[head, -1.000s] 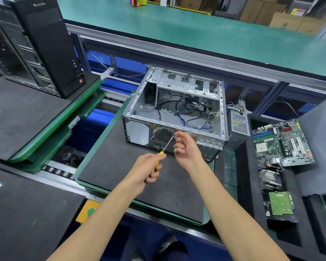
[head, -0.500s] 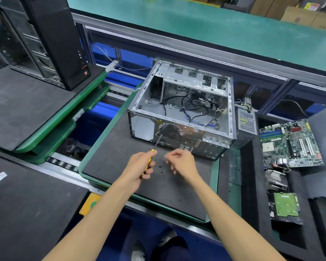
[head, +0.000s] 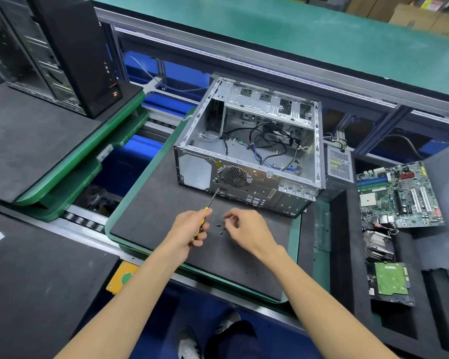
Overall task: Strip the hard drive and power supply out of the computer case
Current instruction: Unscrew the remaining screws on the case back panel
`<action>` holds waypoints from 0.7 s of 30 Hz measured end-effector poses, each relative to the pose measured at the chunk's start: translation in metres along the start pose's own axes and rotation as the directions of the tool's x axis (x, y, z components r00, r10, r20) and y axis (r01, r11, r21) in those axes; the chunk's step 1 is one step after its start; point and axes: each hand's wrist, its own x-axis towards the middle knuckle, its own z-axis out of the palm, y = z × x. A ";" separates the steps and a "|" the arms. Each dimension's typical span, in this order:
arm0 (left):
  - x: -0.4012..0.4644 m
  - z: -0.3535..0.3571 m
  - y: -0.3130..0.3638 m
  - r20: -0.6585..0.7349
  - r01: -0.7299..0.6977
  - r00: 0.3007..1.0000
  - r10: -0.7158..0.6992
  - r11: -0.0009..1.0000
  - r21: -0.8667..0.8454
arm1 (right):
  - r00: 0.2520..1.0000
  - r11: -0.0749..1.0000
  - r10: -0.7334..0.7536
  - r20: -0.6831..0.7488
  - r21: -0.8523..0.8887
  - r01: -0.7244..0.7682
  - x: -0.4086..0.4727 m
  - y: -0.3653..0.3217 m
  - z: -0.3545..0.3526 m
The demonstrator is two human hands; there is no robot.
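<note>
- The computer case (head: 249, 149), centre frame on the padded tray (head: 151, 203), looks gutted: only loose cables remain.
- The power supply (head: 339, 164) sits at its right; the hard drive (head: 392, 282) lies lower right.
- Left hand (head: 189, 230) grasps a yellow screwdriver (head: 208, 206).
- Right hand (head: 244, 229) hovers, fingers curled, over loose screws (head: 220, 228); whether it pinches one, I cannot tell.

Two bare forearms, both hands low and close together.

Left hand (head: 189, 230): fingers curled round a yellow-handled screwdriver (head: 208, 206), shaft angled up and away from the knuckles; wrist straight, forearm running back toward the lower left. Right hand (head: 246, 230): just beside the left, palm down, fingers bent with thumb and forefinger drawn together at the tips; whether they pinch anything cannot be told. Right forearm runs back toward the lower right.
</note>
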 end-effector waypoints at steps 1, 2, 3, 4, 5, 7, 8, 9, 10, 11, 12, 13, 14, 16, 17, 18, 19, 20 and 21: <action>-0.001 0.000 0.001 -0.007 -0.006 1.000 0.006 1.000 0.003 | 0.997 0.997 -0.067 -0.045 0.025 0.068 0.002 -0.007 -0.009; -0.001 0.000 0.002 -0.016 -0.011 1.000 0.011 1.000 0.007 | 0.985 0.988 -0.143 -0.100 0.051 0.149 0.004 -0.016 -0.019; -0.001 0.000 0.003 -0.024 -0.016 1.000 0.016 1.000 0.012 | 0.961 0.971 -0.216 -0.171 0.066 0.230 0.008 -0.026 -0.030; -0.001 0.000 0.004 -0.028 -0.020 0.999 0.020 1.000 0.015 | 0.927 0.952 -0.278 -0.251 0.058 0.301 0.013 -0.036 -0.042; -0.001 0.000 0.005 -0.031 -0.022 0.999 0.022 1.000 0.014 | 0.885 0.934 -0.329 -0.330 0.024 0.356 0.021 -0.046 -0.054; -0.001 -0.001 0.005 -0.035 -0.018 0.999 0.018 1.000 0.005 | 0.807 0.910 -0.396 -0.439 -0.067 0.410 0.039 -0.062 -0.076; -0.001 -0.002 0.005 -0.035 -0.015 0.999 0.015 1.000 0.001 | 0.792 0.907 -0.407 -0.455 -0.102 0.408 0.050 -0.068 -0.086; -0.001 -0.003 0.004 -0.034 -0.012 0.999 0.012 1.000 0.001 | 0.801 0.913 -0.401 -0.444 -0.126 0.387 0.061 -0.071 -0.095; 0.000 -0.004 0.004 -0.034 -0.011 0.999 0.011 1.000 0.000 | 0.830 0.925 -0.378 -0.411 -0.137 0.353 0.072 -0.072 -0.103; 0.000 -0.005 0.003 -0.037 -0.011 0.999 0.011 1.000 -0.003 | 0.870 0.940 -0.340 -0.356 -0.143 0.309 0.083 -0.071 -0.109; 0.000 -0.006 0.003 -0.040 -0.010 0.999 0.010 1.000 -0.006 | 0.913 0.954 -0.293 -0.283 -0.152 0.259 0.093 -0.068 -0.113; 0.001 -0.007 0.003 -0.042 -0.007 0.999 0.007 1.000 -0.008 | 0.953 0.965 -0.234 -0.190 -0.160 0.205 0.103 -0.065 -0.116; 0.001 -0.007 0.002 -0.043 -0.004 0.999 0.003 1.000 -0.010 | 0.984 0.976 -0.164 -0.076 -0.157 0.150 0.111 -0.061 -0.119; 0.003 -0.008 0.002 -0.042 0.001 0.999 -0.002 1.000 -0.016 | 0.985 0.995 -0.007 0.175 -0.100 0.025 0.126 -0.053 -0.119; 0.003 -0.009 0.002 -0.042 0.002 0.999 -0.002 1.000 -0.018 | 0.956 0.996 0.054 0.287 -0.085 -0.031 0.132 -0.049 -0.118; 0.004 -0.009 0.001 -0.041 0.002 0.999 -0.003 1.000 -0.019 | 0.922 0.993 0.095 0.376 -0.102 -0.061 0.136 -0.046 -0.117; 0.004 -0.010 0.001 -0.040 0.003 0.999 -0.003 1.000 -0.020 | 0.887 0.988 0.125 0.444 -0.140 -0.069 0.139 -0.042 -0.115; 0.005 -0.010 0.002 -0.040 0.003 0.999 -0.004 1.000 -0.019 | 0.858 0.983 0.150 0.492 -0.171 -0.074 0.141 -0.040 -0.113; 0.005 -0.011 0.002 -0.041 0.004 0.999 -0.005 1.000 -0.018 | 0.838 0.979 0.171 0.519 -0.184 -0.086 0.143 -0.037 -0.111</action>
